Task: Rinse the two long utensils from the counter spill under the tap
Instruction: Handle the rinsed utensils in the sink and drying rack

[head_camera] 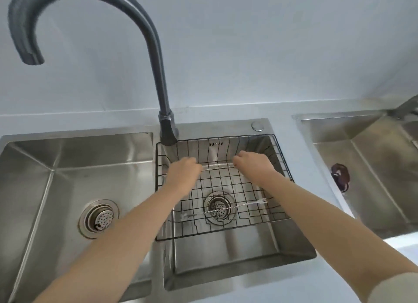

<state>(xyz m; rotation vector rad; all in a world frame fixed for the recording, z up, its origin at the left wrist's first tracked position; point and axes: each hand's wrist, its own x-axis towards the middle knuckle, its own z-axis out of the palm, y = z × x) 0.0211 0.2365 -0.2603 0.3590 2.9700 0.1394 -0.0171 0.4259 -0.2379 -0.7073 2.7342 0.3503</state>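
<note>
A thin, twisted metal utensil (217, 167) stretches level between my two hands above the wire basket (228, 231) in the middle sink basin. My left hand (184, 172) grips its left end and my right hand (254, 165) grips its right end. A second long utensil, a slim twisted fork (237, 206), lies across the basket floor over the drain, prongs pointing right. The dark curved tap (156, 60) arches up and left, its spout (31, 58) over the left basin. No water is seen running.
The left basin (67, 153) holds only its drain strainer (98, 219). A separate steel sink (362, 158) on the right has a dark purple object (340, 176) in it. Pale counter strips lie between the sinks.
</note>
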